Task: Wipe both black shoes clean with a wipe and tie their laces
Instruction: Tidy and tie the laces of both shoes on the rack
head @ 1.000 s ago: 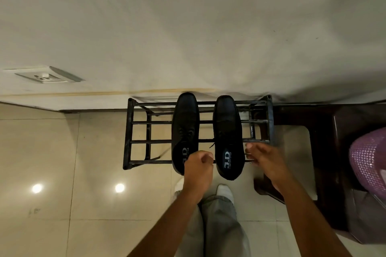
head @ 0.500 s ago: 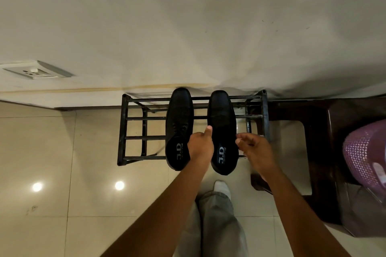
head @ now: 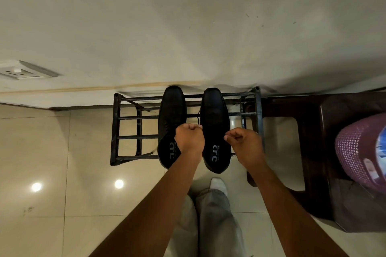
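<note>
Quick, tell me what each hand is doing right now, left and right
Left hand: fingers curled, pinching a thin black lace of the right shoe.
Right hand: fingers curled; whether it holds a lace cannot be told.

Shoe rack (head: 117,131) against a wall, hemmed on one side.
Open floor (head: 52,152) left of the rack; a dark stool (head: 313,152) stands just right of it.

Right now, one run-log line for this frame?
phase: lacing | shoes: side by side on rack | left hand: pinches lace | right hand: fingers curled, lace not visible | wipe: not seen
</note>
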